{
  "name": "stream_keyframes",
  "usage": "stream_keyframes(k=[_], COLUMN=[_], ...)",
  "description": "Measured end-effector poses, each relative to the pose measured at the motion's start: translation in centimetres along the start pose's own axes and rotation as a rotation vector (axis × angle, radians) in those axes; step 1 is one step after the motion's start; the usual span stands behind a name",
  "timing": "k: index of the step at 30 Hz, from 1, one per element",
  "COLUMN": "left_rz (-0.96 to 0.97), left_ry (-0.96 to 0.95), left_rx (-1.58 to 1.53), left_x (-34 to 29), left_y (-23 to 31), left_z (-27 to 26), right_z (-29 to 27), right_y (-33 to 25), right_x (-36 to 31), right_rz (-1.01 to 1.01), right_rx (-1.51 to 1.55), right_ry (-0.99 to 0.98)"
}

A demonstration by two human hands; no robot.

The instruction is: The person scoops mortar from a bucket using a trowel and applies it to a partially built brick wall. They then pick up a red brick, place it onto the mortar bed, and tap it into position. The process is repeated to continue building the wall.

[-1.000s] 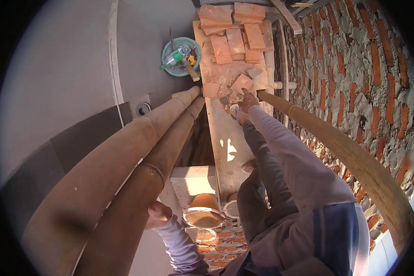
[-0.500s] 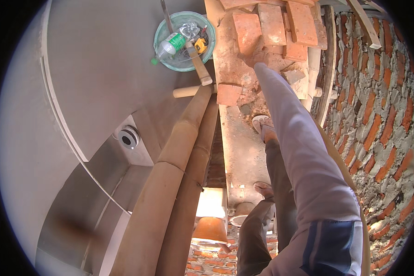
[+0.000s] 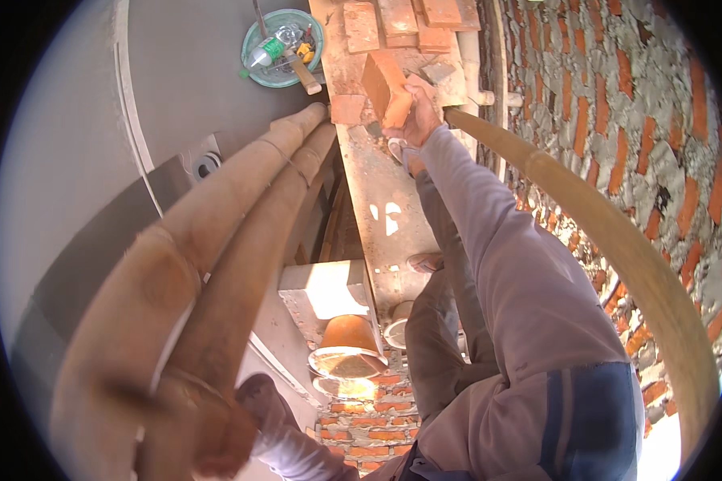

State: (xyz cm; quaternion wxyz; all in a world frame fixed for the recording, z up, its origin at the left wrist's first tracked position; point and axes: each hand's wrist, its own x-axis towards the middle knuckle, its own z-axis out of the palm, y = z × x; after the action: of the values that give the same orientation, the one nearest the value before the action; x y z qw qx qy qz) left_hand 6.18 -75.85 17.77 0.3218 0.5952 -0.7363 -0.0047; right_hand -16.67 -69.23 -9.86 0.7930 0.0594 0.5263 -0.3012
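Observation:
In the head view my right hand (image 3: 421, 119) is closed around an orange brick (image 3: 387, 90), lifted off the plank platform and slightly tilted. A broken grey-topped brick piece (image 3: 437, 74) and a small brick piece (image 3: 347, 109) lie close by. Down at the lower left my left hand (image 3: 226, 439) is beside the thick bamboo poles (image 3: 233, 284). It is blurred, and its fingers do not show clearly enough to tell whether they grip a pole.
Several loose bricks (image 3: 361, 28) lie at the platform's far end. A teal basin (image 3: 285, 80) holds a bottle, a tape measure and tools. Another bamboo pole (image 3: 610, 216) slants along the rough brick wall (image 3: 658, 152). An orange bucket (image 3: 346, 341) is below; my sandaled feet stand on the plank (image 3: 385, 240).
My right hand, earlier hidden beyond the sleeve near the bricks, now holds a brick raised nearer me. My left hand has come into view at the lower left. The view has shifted.

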Motion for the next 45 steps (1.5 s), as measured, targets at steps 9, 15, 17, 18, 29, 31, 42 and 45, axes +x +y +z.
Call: stream_keyframes(k=[9, 15, 17, 18, 29, 31, 42, 45], left_rz=[-1.595, -1.218, -0.871, -0.666, -1.065, -1.301, -2.127, -1.974], left_ry=[0.136, 0.626, 0.941, 1.098, 2.165, 2.286, 2.714, 2.772], left_rx=[-1.082, -2.158, -2.205, -2.197, -1.323, -1.169, 0.463, 0.888], left_x=[-39.3, -52.1, -47.0, -45.2, -55.6, -54.0, -27.7, -24.6], left_y=[18.7, 32.3, 34.0, 34.5, 51.0, 55.9, 72.2, 76.7], left_z=[-23.1, -23.1, -27.2, -28.7, -37.6, -35.6, -37.7, -40.8], right_z=[-5.5, -1.1, 0.9, 1.9, 3.5, 1.0, 8.0, 16.8], right_y=[15.6, 20.8, 23.5, 24.5, 40.4, 43.8, 50.2, 47.0], right_x=[-35.5, -51.5, -53.5, -54.2, -33.4, -30.0, -13.7, -27.5], right_rz=[0.311, 1.133, 1.306, 1.395, 0.245, 0.436, 1.221, 1.13], right_rx=[0.065, 0.091, -0.074, -0.177, -2.46, -2.338, -2.175, -2.146], right_ry=[-0.224, -0.643, -0.628, -0.617, -0.914, -0.758, -0.793, -0.805])
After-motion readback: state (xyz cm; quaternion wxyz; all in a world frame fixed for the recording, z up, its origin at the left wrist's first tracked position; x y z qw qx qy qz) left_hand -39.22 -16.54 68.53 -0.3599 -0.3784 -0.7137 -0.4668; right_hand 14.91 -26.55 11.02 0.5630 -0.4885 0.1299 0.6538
